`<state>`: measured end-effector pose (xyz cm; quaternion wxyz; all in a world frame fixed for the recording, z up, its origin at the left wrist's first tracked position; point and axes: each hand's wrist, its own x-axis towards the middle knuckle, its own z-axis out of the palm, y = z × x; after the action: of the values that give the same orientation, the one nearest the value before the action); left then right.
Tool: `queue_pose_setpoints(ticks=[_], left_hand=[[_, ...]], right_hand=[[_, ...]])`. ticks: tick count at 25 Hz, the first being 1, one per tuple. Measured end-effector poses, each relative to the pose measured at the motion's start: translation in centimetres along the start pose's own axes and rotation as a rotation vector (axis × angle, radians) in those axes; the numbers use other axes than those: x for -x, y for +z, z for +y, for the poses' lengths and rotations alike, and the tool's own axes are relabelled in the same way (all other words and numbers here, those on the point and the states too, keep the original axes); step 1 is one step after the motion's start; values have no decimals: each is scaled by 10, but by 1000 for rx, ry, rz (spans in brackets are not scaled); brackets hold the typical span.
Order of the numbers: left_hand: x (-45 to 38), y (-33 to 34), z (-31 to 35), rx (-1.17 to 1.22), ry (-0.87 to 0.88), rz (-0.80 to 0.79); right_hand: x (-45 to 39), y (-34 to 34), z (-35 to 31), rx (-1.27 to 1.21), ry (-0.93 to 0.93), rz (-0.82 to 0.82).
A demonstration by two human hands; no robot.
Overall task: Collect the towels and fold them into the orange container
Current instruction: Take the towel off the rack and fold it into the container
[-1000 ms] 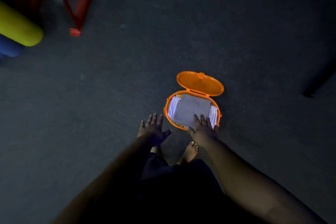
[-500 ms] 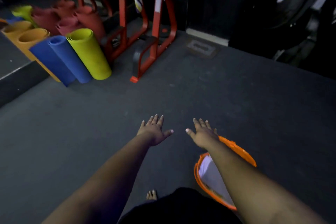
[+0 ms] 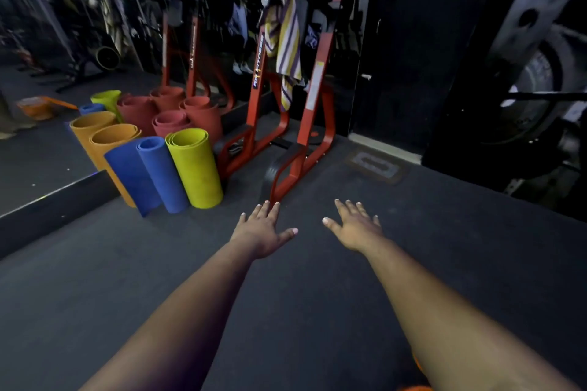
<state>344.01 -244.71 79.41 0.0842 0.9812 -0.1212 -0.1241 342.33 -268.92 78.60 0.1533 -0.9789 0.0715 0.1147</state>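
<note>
Head view, dim gym floor. Item 1: left hand [image 3: 262, 229], palm down, fingers straight and spread, grasping nothing, held out over the dark floor [image 3: 317, 295]. Item 2: right hand [image 3: 357, 227], likewise flat and released, just beside the left, apart from it. Item 3: striped towel [image 3: 284, 41], yellow, white and purple, draped over the top of the red rack [image 3: 313, 98], well ahead of both hands, hanging down between the rack's uprights. Item 4: orange container [image 3: 418, 364], only a sliver visible at the bottom edge, behind the right forearm; contents cannot be seen. Item 5: rolled mats standing left of the rack: yellow mat [image 3: 195, 168], 2 blue mats [image 3: 152, 174], orange mats [image 3: 101, 140], red mats [image 3: 171, 117]. Item 6: mirror wall [image 3: 95, 25] behind them, reflecting equipment.
</note>
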Motion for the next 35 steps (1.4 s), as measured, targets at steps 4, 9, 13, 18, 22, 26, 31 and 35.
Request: queue_pose_setpoints(ticks=[4, 9, 13, 18, 22, 26, 31, 35], left_hand=[[-57, -41, -15, -26, 2, 49], [-157, -94, -32, -41, -16, 114], [-230, -126, -46, -29, -47, 133], [-328, -166, -74, 2, -65, 151], [-410, -189, -107, 8, -52, 173], [-507, -215, -154, 31, -35, 173], [-612, -253, -203, 37, -21, 111], [-689, -278, -222, 46, -3, 93]], right_hand=[[-65, -35, -22, -1, -47, 41], [-179, -80, -46, 12, -98, 83], [-263, -112, -61, 35, -134, 90], [-364, -149, -91, 41, -152, 99], [-449, -162, -119, 56, -162, 124], [-542, -169, -157, 66, -122, 129], [-641, -185, -197, 44, -61, 113], [-718, -205, -214, 50, -38, 131]])
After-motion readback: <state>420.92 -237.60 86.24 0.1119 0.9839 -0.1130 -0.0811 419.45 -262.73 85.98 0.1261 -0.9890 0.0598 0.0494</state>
